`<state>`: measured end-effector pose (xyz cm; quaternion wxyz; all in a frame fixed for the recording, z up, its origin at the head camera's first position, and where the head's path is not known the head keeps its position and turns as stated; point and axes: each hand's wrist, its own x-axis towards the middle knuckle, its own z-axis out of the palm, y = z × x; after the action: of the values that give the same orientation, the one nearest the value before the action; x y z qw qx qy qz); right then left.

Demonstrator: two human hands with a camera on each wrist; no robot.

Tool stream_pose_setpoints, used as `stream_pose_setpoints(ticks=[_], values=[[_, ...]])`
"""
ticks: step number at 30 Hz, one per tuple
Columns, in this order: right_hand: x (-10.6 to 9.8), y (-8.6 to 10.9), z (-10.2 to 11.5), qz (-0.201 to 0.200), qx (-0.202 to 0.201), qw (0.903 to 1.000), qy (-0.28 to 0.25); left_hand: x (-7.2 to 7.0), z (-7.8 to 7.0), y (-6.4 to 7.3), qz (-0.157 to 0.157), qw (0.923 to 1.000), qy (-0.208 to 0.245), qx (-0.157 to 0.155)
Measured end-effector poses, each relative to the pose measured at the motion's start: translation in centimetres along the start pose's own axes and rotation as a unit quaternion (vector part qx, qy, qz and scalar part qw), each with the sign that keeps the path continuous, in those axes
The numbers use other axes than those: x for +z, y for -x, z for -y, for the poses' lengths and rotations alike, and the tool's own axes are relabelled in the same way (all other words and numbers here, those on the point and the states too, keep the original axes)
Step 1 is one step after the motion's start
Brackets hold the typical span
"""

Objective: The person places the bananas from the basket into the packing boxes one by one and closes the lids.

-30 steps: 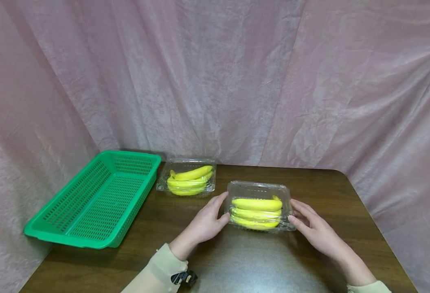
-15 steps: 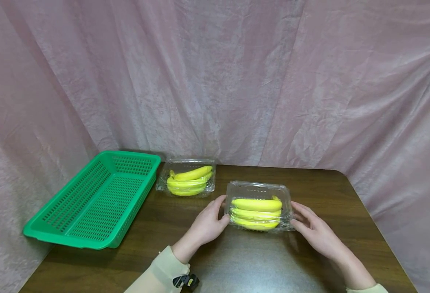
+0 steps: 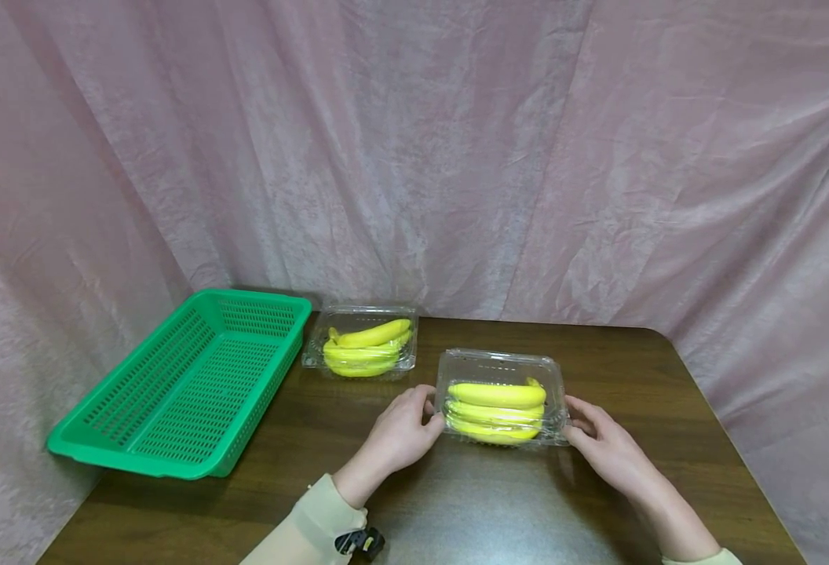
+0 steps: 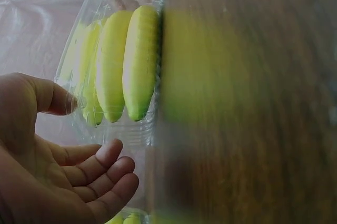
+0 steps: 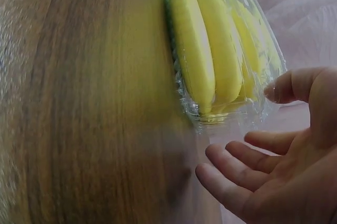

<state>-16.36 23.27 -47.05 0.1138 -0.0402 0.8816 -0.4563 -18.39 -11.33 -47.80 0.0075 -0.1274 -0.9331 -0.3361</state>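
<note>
A clear plastic clamshell box (image 3: 481, 366) of several yellow bananas (image 3: 495, 395) rests on the brown table between the two hands. At its left side is my left hand (image 3: 400, 430); the thumb tip meets the box edge in the left wrist view, while the other fingers curve loosely below the box (image 4: 79, 121). My right hand (image 3: 611, 451) lies at the opposite side. In the right wrist view its thumb (image 5: 295, 84) reaches the box edge, and its relaxed fingers spread just beyond the box end. Neither palm wraps the box.
Farther back and left stands a second clear box (image 3: 337, 318) with bananas. A green slotted plastic basket (image 3: 220, 463) sits at the table's left, close to that box. Pink curtains (image 3: 414, 157) hang behind and beside the wooden table (image 3: 598, 345).
The fingers of both hands have drawn back slightly from the box sides, toward the person. The box, the second box and the basket stay where they were.
</note>
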Motion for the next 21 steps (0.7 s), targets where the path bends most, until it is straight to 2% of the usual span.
stream_pose_setpoints(ticks=[6,11,21], values=[[0.13,0.08,0.17,-0.029,0.006,0.9989,0.035,-0.25,-0.09,0.07,0.011,0.9995,-0.029,-0.008],[-0.03,0.05,0.16,-0.030,0.006,0.9980,0.056,-0.29,-0.18,0.27,0.022,0.9985,-0.049,-0.015],[-0.19,-0.19,-0.11,-0.017,0.001,0.9969,0.078,0.03,0.24,0.19,0.033,0.9989,-0.027,-0.017]])
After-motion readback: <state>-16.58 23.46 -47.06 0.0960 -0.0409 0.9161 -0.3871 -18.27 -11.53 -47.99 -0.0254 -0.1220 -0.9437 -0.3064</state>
